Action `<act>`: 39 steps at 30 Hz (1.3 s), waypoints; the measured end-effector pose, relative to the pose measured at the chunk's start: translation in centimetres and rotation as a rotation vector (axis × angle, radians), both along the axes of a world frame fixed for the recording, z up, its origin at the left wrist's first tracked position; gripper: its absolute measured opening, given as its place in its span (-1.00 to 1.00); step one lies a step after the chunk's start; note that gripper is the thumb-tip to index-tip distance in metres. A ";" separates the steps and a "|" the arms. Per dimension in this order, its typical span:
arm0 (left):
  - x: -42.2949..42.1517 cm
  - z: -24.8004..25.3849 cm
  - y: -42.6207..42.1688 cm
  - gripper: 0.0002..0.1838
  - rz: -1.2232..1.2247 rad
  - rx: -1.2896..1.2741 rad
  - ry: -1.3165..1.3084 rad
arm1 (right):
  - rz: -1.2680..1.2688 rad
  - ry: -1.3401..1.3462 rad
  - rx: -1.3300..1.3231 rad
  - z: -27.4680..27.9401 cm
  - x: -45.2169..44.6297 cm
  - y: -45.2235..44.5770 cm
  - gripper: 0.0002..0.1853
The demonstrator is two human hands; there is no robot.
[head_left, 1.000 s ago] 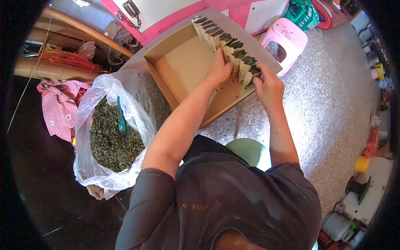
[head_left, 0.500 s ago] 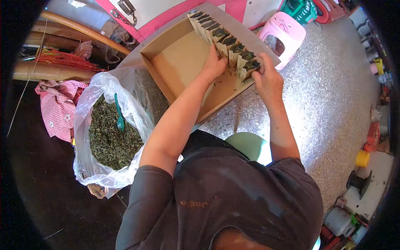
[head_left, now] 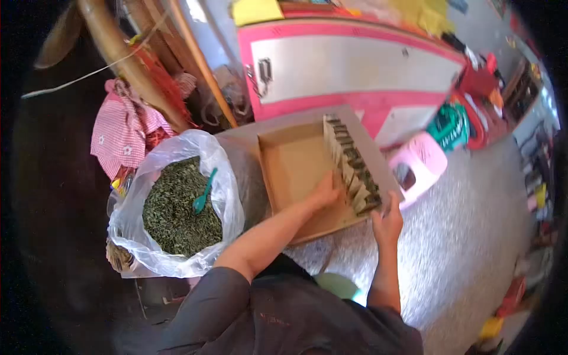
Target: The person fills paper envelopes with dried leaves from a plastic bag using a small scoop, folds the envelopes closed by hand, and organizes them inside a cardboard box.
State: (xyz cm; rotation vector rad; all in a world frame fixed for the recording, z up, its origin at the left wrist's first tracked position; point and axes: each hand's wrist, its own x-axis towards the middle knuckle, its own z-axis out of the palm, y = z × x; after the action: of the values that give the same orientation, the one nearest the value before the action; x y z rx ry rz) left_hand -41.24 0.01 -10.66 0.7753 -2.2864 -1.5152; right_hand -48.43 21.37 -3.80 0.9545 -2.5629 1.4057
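A shallow cardboard box lies in front of me, tilted to my view. Along its right side stands a row of small paper packets, their tops open and filled with dark dried leaves. My left hand reaches into the box and touches the row from its left side; its fingers are blurred and partly hidden. At the near right corner, my right hand grips the box wall beside the nearest packet, thumb and fingers on either side. Left of the box, a clear plastic bag holds loose dried leaves with a green spoon on top.
A pink-and-white cabinet stands behind the box. To the right are a pink stool and a green item. Bamboo poles and a pink checked cloth are at the left. Cluttered goods line the far right.
My view has swung upward, showing more of the cabinet; the box and bag appear lower and further right. Both hands stay at the packet row and the box corner.
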 end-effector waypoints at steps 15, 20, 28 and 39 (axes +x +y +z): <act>13.0 10.1 0.7 -0.23 0.058 0.085 0.240 | 0.033 0.047 -0.181 3.1 2.1 -1.5 -0.30; 22.1 14.9 1.3 -0.24 0.170 -0.213 0.386 | 0.307 0.060 -0.201 6.0 8.5 -6.2 -0.43; 33.8 17.5 3.7 -0.31 0.569 -0.403 0.296 | 0.912 0.141 -0.189 4.1 20.0 -13.7 -0.56; 44.7 13.6 6.9 -0.39 1.051 -0.685 0.079 | 1.144 0.335 0.137 2.5 25.1 -18.9 -0.68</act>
State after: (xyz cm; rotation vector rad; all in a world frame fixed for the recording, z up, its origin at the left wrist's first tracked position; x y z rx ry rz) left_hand 3.50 6.90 2.96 1.3152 -1.6335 -0.2662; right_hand -23.29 2.44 -1.30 2.6291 -1.8387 0.9872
